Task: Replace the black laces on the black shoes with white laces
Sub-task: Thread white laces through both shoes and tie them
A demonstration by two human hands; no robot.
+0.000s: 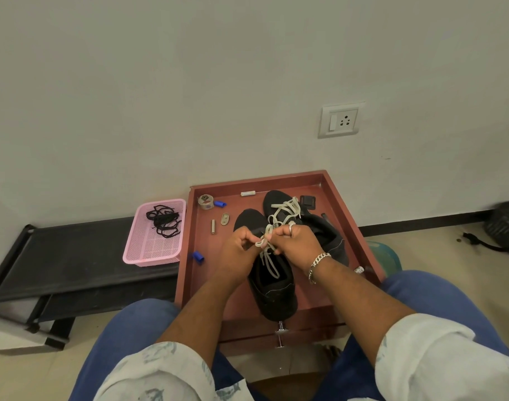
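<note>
Two black shoes lie in a reddish wooden tray (345,215). The near shoe (272,287) points away from me, and a white lace (266,241) runs over its tongue. My left hand (237,251) and my right hand (296,243) both pinch that lace above the shoe's eyelets, with loops between the fingers. The far shoe (319,224) sits behind my right hand with a white lace (285,211) threaded through it. The black laces (163,221) lie bundled in a pink basket (149,253) to the left.
Small items lie on the tray floor: a tape roll (205,201), blue caps (220,203) (198,257), metal bits (225,219) and a black square piece (308,201). A black rack (74,261) lies left of the tray. My knees flank the tray's front edge.
</note>
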